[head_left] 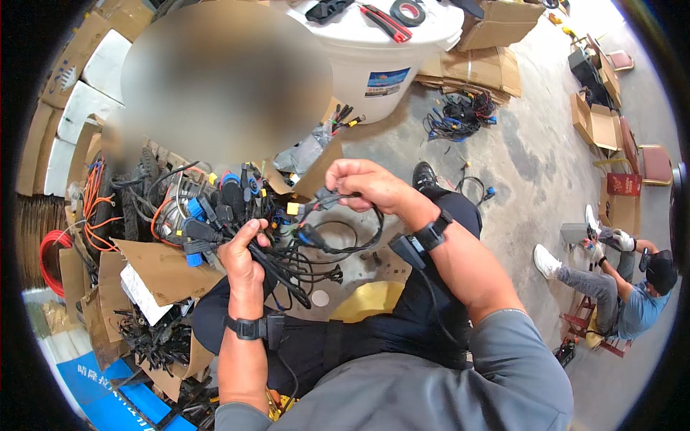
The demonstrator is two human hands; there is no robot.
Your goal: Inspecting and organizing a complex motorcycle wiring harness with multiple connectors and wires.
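My left hand [243, 255] is closed around a bundle of black cables [280, 269], with black and blue plugs [203, 231] bunched just beside it. Up and to the right, my right hand [356, 183] pinches a grey connector piece [323, 201] on a looped black cable, with a small yellow plug [295, 208] at its side and a black-and-blue plug [307, 234] hanging below. More cables and connectors lie behind the bundle. A cardboard box [169, 258] with papers and black parts is left of my left hand.
A white bucket [341, 72] bears a red cutter and tape. A cable coil [460, 115] lies on the concrete floor [517, 208]. At right sit another person [632, 309], chairs [655, 161] and open boxes [596, 122]. Red tubing [50, 258] and cardboard are at left.
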